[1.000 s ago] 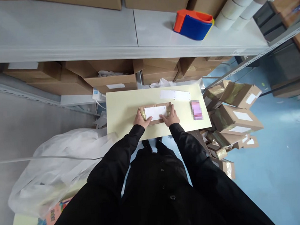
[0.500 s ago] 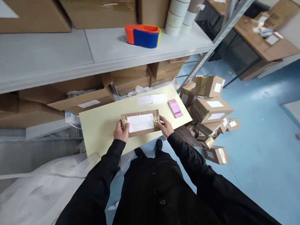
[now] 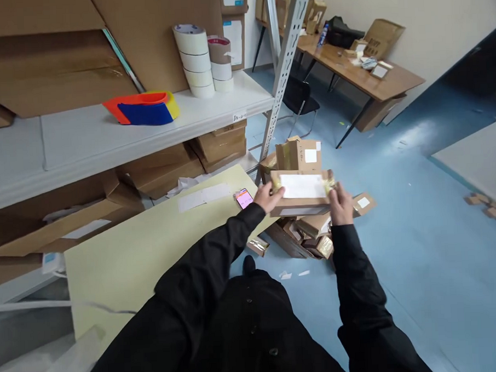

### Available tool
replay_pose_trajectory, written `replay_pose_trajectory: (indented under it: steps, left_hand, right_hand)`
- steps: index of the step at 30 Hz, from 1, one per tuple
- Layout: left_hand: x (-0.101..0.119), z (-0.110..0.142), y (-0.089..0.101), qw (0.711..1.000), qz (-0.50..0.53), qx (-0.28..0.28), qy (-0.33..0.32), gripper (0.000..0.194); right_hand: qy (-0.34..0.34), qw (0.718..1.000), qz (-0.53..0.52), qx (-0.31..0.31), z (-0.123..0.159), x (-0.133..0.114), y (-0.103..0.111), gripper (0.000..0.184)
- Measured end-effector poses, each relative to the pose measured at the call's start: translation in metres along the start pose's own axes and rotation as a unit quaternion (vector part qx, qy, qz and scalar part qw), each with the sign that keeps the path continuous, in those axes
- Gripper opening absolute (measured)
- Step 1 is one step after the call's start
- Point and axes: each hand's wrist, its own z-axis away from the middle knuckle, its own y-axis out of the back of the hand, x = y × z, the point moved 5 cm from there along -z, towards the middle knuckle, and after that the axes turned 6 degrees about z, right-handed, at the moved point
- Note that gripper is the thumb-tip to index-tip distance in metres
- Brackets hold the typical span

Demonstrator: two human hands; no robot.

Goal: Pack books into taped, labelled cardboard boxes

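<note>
A cardboard box (image 3: 275, 179) with a white label and shiny tape at both ends is held between my two hands. My left hand (image 3: 269, 197) grips its left end, and my right hand (image 3: 341, 203) is closed on its right end. The held box is over a pile of taped cardboard boxes (image 3: 288, 154), right of the pale yellow table (image 3: 163, 233); whether it touches the pile I cannot tell. Near my left hand a phone (image 3: 244, 199) with a pink screen lies on the table, beside white paper strips (image 3: 204, 196).
A grey metal shelf (image 3: 155, 136) above the table carries rolls of tape (image 3: 194, 62), a blue, red and yellow looped item (image 3: 146, 111) and large cartons (image 3: 171, 36). Its upright post (image 3: 279, 69) stands behind the pile. A wooden desk (image 3: 366, 76) and a black chair (image 3: 299, 99) are farther back.
Both hands have carried the box from above the table to the right, over the box pile. The view has turned right, showing more of the floor and far desk.
</note>
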Motion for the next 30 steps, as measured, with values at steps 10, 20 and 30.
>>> replay_pose_trajectory:
  steps: [10, 20, 30]
  left_hand:
    - [-0.014, 0.006, 0.006, 0.964, 0.265, -0.01, 0.034, 0.068]
    - [-0.179, 0.204, 0.145, 0.911, 0.087, 0.3, 0.27, 0.038]
    - [-0.242, 0.354, 0.153, 0.869, 0.028, 0.306, 0.387, 0.042]
  right_hand:
    - [0.186, 0.981, -0.018, 0.051, -0.01, -0.048, -0.033, 0.062]
    - [0.252, 0.916, 0.05, -0.308, 0.072, -0.094, -0.228, 0.036]
    - [0.19, 0.885, 0.221, -0.363, 0.124, -0.07, -0.293, 0.05]
